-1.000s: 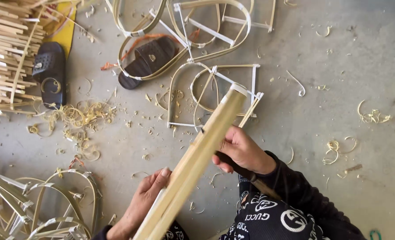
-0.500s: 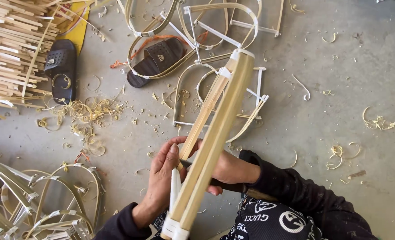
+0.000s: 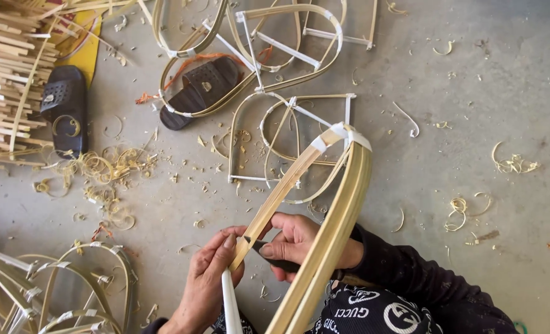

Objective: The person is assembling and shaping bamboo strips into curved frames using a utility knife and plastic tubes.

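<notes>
Two hands work one bent bamboo frame (image 3: pixel 324 204): the left hand (image 3: pixel 210 278) pinches its strip, the right hand (image 3: pixel 299 244) clenches a knife (image 3: pixel 275 256), finished frames (image 3: pixel 268 55) lying around, so trimming looks unfinished.

Bamboo frame (image 3: pixel 324 204) now split, knife (image 3: pixel 275 256) inside

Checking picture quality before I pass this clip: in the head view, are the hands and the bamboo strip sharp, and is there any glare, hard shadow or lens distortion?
Head view: even daylight, no glare on the grey floor; shadows soft and short. Left hand, right hand and bent bamboo frame are sharp, the dark blade too. Slight wide-angle bowing shows toward the edges, at the stacked bamboo slats.
</notes>
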